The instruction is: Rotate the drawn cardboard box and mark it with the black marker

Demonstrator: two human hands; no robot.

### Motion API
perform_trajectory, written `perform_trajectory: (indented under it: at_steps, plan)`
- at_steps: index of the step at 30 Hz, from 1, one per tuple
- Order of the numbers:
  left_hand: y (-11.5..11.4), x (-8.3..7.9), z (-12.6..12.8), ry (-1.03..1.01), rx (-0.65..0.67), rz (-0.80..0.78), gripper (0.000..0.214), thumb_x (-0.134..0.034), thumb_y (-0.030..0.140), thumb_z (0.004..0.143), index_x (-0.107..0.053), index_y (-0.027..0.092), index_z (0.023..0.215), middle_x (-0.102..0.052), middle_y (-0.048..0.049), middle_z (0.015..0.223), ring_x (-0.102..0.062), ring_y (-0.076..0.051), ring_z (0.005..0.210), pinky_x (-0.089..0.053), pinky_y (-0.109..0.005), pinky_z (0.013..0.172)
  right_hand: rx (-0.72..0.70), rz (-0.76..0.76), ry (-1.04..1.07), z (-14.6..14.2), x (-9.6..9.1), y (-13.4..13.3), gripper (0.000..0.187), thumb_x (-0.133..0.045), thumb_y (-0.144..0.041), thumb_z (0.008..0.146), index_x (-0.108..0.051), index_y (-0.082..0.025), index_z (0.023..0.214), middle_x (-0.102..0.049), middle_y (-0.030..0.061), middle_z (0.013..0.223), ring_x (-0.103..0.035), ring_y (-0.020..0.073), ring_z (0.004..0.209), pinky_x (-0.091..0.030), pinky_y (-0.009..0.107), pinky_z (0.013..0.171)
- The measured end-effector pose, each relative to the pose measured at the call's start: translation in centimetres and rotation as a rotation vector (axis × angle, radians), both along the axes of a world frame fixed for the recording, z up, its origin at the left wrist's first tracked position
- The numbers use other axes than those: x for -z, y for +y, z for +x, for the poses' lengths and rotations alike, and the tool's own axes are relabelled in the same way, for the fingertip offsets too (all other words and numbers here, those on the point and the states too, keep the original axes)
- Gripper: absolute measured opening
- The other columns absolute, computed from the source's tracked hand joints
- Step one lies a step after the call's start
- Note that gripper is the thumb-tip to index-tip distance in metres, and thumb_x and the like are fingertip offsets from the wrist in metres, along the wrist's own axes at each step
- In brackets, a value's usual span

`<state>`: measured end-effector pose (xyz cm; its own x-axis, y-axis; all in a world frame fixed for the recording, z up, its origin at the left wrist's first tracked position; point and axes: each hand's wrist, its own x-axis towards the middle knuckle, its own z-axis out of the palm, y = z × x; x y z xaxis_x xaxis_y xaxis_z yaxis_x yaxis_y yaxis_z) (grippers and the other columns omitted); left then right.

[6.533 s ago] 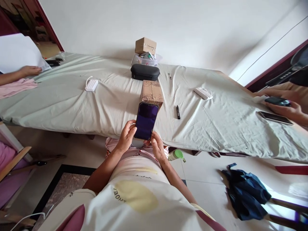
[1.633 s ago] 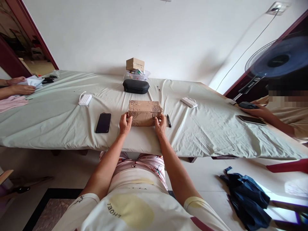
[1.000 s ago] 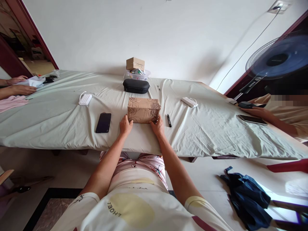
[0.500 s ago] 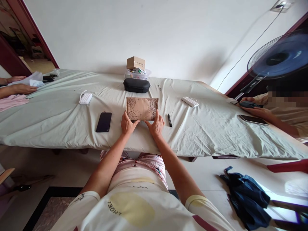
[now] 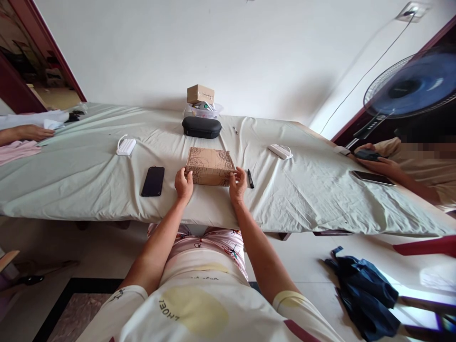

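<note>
A small brown cardboard box (image 5: 209, 158) with dark swirling line drawings lies on the cloth-covered table in front of me, its top and front face showing. My left hand (image 5: 184, 184) is closed on its near left corner, thumb against the front face. At the near right corner my right hand (image 5: 238, 184) grips it the same way, fingers along the side. A black marker pen (image 5: 251, 178) lies just right of my right hand. To the left of my left hand is a dark phone (image 5: 153, 181).
Behind the box sits a black zip case (image 5: 201, 127), then a clear plastic tub (image 5: 203, 111) with a smaller carton (image 5: 200, 94) on top. White power banks (image 5: 126, 146) lie on both sides. People's hands show at both table ends; a fan (image 5: 409, 90) stands right.
The box has tipped from showing one broad face to showing its top and front. My hands have shifted slightly apart, thumbs now on the front face.
</note>
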<state>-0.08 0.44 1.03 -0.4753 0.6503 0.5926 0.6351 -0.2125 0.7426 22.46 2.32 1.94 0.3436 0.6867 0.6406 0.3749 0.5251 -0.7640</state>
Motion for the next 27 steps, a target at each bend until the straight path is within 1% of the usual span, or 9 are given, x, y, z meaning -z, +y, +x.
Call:
perform_trajectory:
  at_steps: [3, 7, 9, 12, 14, 17, 21, 24, 27]
  plan:
    - [-0.1, -0.1, 0.0, 0.029, 0.003, -0.054, 0.031, -0.053, 0.033, 0.1, -0.061, 0.012, 0.122, -0.071, -0.0184, 0.114, -0.069, -0.028, 0.109, -0.053, -0.041, 0.099, -0.005, -0.049, -0.011, 0.0, 0.4, 0.4, 0.037, -0.054, -0.05, 0.093, -0.06, -0.021, 0.117, -0.071, 0.0066, 0.102, -0.065, 0.0178, 0.084, -0.055, 0.033, 0.078]
    - [-0.4, -0.2, 0.3, 0.116, 0.0, -0.24, 0.043, -0.061, 0.025, 0.092, -0.056, 0.011, 0.133, -0.069, -0.0212, 0.125, -0.066, -0.033, 0.12, -0.052, -0.044, 0.103, -0.037, -0.188, -0.113, 0.2, 1.4, 0.9, 0.035, -0.056, -0.049, 0.091, -0.061, -0.022, 0.113, -0.071, 0.0067, 0.102, -0.064, 0.0185, 0.081, -0.056, 0.036, 0.079]
    - [-0.5, -0.2, 0.4, 0.162, -0.004, -0.332, 0.05, -0.064, 0.022, 0.089, -0.054, 0.01, 0.137, -0.068, -0.0231, 0.129, -0.065, -0.035, 0.124, -0.052, -0.046, 0.104, -0.025, -0.263, -0.178, 0.3, 1.9, 1.1, 0.036, -0.059, -0.046, 0.089, -0.061, -0.022, 0.115, -0.07, 0.0077, 0.102, -0.064, 0.0197, 0.08, -0.056, 0.039, 0.082]
    - [-0.7, -0.3, 0.5, 0.21, -0.011, -0.399, 0.057, -0.064, 0.02, 0.089, -0.05, 0.008, 0.143, -0.065, -0.0254, 0.133, -0.062, -0.037, 0.129, -0.05, -0.048, 0.106, 0.04, -0.321, -0.306, 0.2, 2.3, 1.0, 0.046, -0.066, -0.037, 0.081, -0.06, -0.021, 0.124, -0.069, 0.0113, 0.109, -0.065, 0.026, 0.092, -0.055, 0.049, 0.092]
    - [-0.7, -0.4, 0.5, 0.22, -0.005, -0.401, 0.059, -0.065, 0.022, 0.089, -0.049, 0.008, 0.144, -0.065, -0.0257, 0.134, -0.061, -0.037, 0.13, -0.05, -0.049, 0.107, 0.064, -0.338, -0.375, 0.1, 2.3, 0.9, 0.055, -0.069, -0.033, 0.077, -0.059, -0.021, 0.13, -0.068, 0.0129, 0.113, -0.064, 0.03, 0.101, -0.052, 0.053, 0.096]
    - [-0.9, -0.7, 0.6, 0.207, -0.006, -0.353, 0.063, -0.068, 0.032, 0.089, -0.048, 0.007, 0.143, -0.064, -0.0264, 0.133, -0.062, -0.039, 0.128, -0.05, -0.049, 0.106, 0.047, -0.331, -0.393, 0.1, 2.2, 0.8, 0.061, -0.068, -0.035, 0.079, -0.056, -0.023, 0.137, -0.068, 0.012, 0.113, -0.065, 0.0292, 0.1, -0.053, 0.052, 0.095]
    - [-1.2, -1.1, 0.9, 0.189, -0.025, -0.274, 0.088, -0.076, 0.046, 0.084, -0.038, 0.003, 0.15, -0.059, -0.0306, 0.137, -0.059, -0.042, 0.13, -0.05, -0.049, 0.105, 0.026, -0.263, -0.397, -0.3, 1.5, 0.3, 0.075, -0.064, -0.047, 0.087, -0.039, -0.026, 0.155, -0.069, 0.0089, 0.113, -0.066, 0.0262, 0.097, -0.052, 0.049, 0.095]
    - [-1.5, -1.4, 1.4, 0.225, -0.029, -0.265, 0.11, -0.083, 0.053, 0.076, -0.028, 0.0, 0.156, -0.054, -0.0337, 0.143, -0.055, -0.045, 0.134, -0.049, -0.05, 0.106, 0.112, -0.256, -0.471, -1.1, 0.8, -0.5, 0.089, -0.064, -0.059, 0.088, -0.028, -0.023, 0.161, -0.065, 0.0148, 0.125, -0.063, 0.0313, 0.111, -0.049, 0.053, 0.1]
    - [-1.8, -1.5, 1.9, 0.266, -0.037, -0.268, 0.122, -0.086, 0.057, 0.072, -0.021, 0.001, 0.159, -0.051, -0.0351, 0.146, -0.052, -0.046, 0.136, -0.046, -0.053, 0.108, 0.207, -0.292, -0.543, -1.8, 0.1, -1.3, 0.099, -0.066, -0.068, 0.085, -0.027, -0.017, 0.161, -0.06, 0.0219, 0.133, -0.057, 0.0374, 0.123, -0.044, 0.056, 0.104]
